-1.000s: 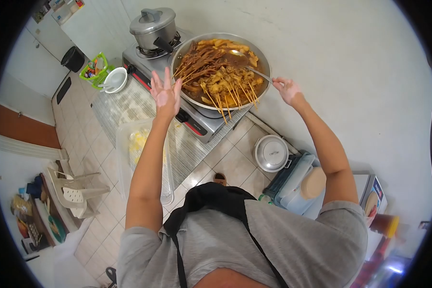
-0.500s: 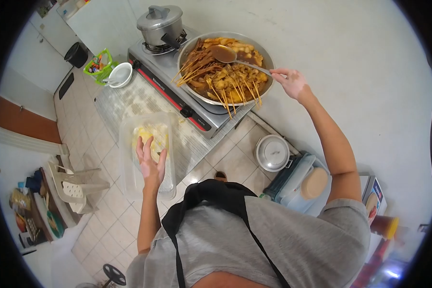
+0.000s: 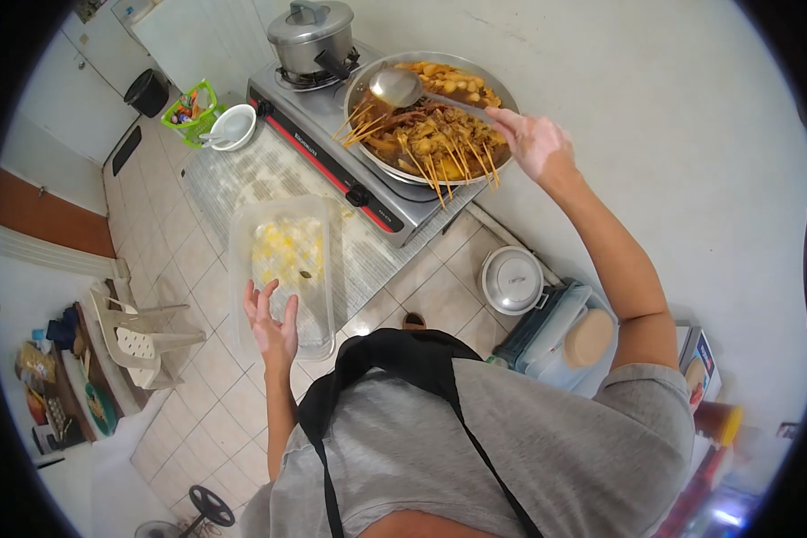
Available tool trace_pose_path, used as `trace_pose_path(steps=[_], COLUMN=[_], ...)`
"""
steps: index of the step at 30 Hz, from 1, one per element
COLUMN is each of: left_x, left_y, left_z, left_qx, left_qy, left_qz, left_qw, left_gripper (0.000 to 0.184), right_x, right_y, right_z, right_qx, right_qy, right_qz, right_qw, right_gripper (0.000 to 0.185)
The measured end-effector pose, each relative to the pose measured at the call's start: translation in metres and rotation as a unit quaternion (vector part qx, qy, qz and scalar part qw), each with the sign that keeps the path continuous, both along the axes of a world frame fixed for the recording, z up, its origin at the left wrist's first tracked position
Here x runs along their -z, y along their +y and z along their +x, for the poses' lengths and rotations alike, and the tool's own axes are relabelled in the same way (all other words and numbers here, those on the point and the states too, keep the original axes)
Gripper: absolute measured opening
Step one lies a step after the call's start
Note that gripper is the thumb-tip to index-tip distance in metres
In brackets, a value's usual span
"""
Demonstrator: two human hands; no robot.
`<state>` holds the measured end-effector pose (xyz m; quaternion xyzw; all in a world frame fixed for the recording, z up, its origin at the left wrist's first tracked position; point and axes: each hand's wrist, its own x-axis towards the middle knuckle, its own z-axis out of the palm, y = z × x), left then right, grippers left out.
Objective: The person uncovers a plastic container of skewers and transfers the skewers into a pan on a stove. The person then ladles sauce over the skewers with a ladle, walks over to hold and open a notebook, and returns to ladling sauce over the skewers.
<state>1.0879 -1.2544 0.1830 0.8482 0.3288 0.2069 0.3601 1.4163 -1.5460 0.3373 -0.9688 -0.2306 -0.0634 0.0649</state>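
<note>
A large metal spoon (image 3: 396, 87) is in my right hand (image 3: 540, 146), whose fingers close round the handle end. Its bowl is over the left part of a wide round pan (image 3: 516, 97). Several skewers of meat (image 3: 444, 134) lie in brown sauce there, their sticks poking over the near rim. Pale yellow pieces (image 3: 448, 79) sit at the pan's far side. My left hand (image 3: 272, 327) is empty, fingers apart, above the near end of a clear plastic container (image 3: 240, 242). Yellowish residue and a small dark bit show on the container's bottom.
The pan stands on a two-burner gas stove (image 3: 332, 175), beside a lidded pot (image 3: 312, 40). On the table (image 3: 215, 184) is a white bowl (image 3: 233, 127), near a green basket (image 3: 191, 112). A lidded metal pot (image 3: 513, 281) and plastic bins (image 3: 556, 336) stand low at right.
The spoon's bowl, earlier full of brown sauce, now looks emptied and has shifted left over the skewers. My left hand has drawn back toward me over the container.
</note>
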Motion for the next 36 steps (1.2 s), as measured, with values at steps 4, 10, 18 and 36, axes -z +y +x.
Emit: trace_pose_path(steps=[4, 10, 18, 36], left_x=[-0.003, 0.009, -0.003, 0.003], left_y=[0.003, 0.013, 0.009, 0.01], left_z=[-0.007, -0.02, -0.011, -0.01], left_qx=[-0.001, -0.013, -0.009, 0.006], left_qy=[0.009, 0.002, 0.022, 0.001], left_qz=[0.016, 0.013, 0.018, 0.006], left_qw=[1.0, 1.0, 1.0, 1.0], left_gripper=[0.039, 0.038, 0.037, 0.036], right_x=[0.022, 0.083, 0.108, 0.058], right_y=[-0.027, -0.074, -0.079, -0.06], right_z=[0.032, 0.076, 0.081, 0.084], right_qx=[0.015, 0.077, 0.076, 0.024], right_qy=[-0.017, 0.035, 0.098, 0.071], right_qz=[0.08, 0.123, 0.119, 0.096], right_qw=[0.997, 0.989, 0.985, 0.993], right_gripper=[0.03, 0.03, 0.031, 0.032])
